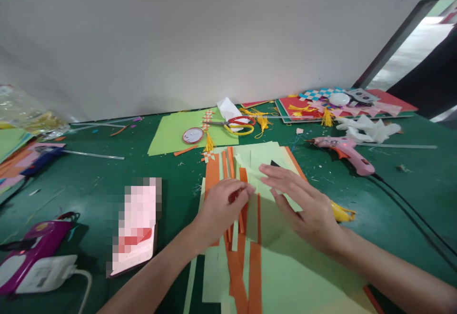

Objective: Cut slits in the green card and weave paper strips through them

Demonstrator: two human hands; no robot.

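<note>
My left hand (224, 204) is over a bundle of orange and pale green paper strips (235, 266), its fingers curled and its thumb close to the fingertips. Whether a strip lies in that pinch is hidden. To the right, my right hand (303, 204) has its fingers stretched out above pale green paper sheets (303, 276), with nothing seen in it. A small black piece (274, 163) shows just behind its fingers. Orange sheets peek out from under the green ones. A small woven orange and green paper piece (208, 156) lies at the far edge of the strips.
Scissors (232, 124), a round tape roll (193, 135) and yellow tassels (209, 142) lie at the back. A pink glue gun (344, 152) with a cord is at right. At left are a phone (137, 223), a purple device (39, 252) and a blue tool (43, 161).
</note>
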